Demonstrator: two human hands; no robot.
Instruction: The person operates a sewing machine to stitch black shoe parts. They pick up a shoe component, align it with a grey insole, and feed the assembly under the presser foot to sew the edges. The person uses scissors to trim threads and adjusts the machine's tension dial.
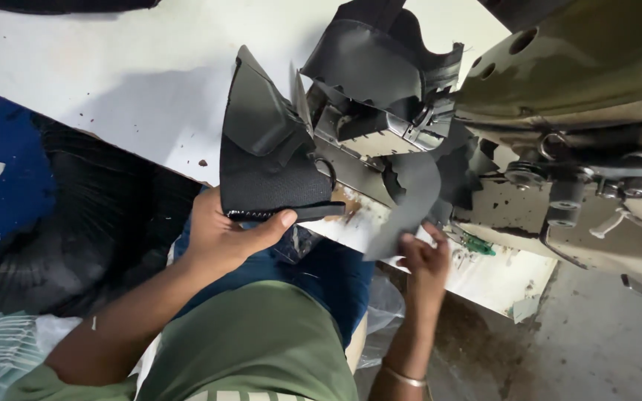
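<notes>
My left hand (226, 232) grips the lower edge of a black stitched shoe-upper piece (265, 152), thumb on top, holding it upright beside the sewing machine (581, 111). My right hand (423, 256) pinches the bottom end of a dark grey leather strip (410, 200) that runs up toward the machine's metal post (369, 134). Another black upper piece (380, 52) is draped over the top of that post.
The olive-green sewing machine head fills the right side, with knobs and tension discs (566, 197). A white worktable (113, 67) spreads across the top left, its worn edge (477, 278) near my right hand. A pile of black pieces (91, 223) lies at left, below the table.
</notes>
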